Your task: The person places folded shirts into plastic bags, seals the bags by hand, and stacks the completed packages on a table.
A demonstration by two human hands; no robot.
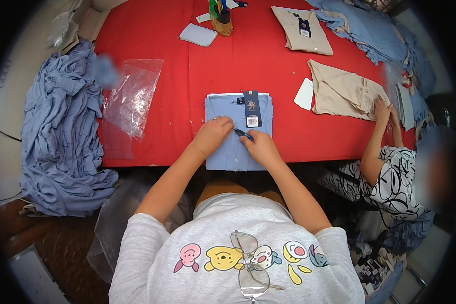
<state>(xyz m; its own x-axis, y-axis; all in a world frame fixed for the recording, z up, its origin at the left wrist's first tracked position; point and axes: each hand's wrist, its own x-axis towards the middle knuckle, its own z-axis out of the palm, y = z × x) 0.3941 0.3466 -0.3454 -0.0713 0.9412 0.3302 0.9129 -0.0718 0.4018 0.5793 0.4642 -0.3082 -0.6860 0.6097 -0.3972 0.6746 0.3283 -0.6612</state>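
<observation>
A folded blue shirt [228, 147] lies in front of me at the table's near edge, with a dark hang tag [251, 109] on its upper right part. In my right hand [262, 147] is a pair of small blue and black thread snips [243, 134], their tip pointing up and left over the shirt front. My left hand [214, 134] rests on the left side of the shirt, fingers drawn together close to the snips' tip. Whatever those fingers pinch is too small to make out.
Clear plastic bags [137, 96] lie left on the red tablecloth [182, 81], beside heaped blue garments [61, 126]. A notepad [198, 35] and pen holder [221, 23] stand at the back. On the right, a co-worker's hands [383, 109] touch a beige garment [342, 91]; a folded beige shirt [304, 33] lies beyond.
</observation>
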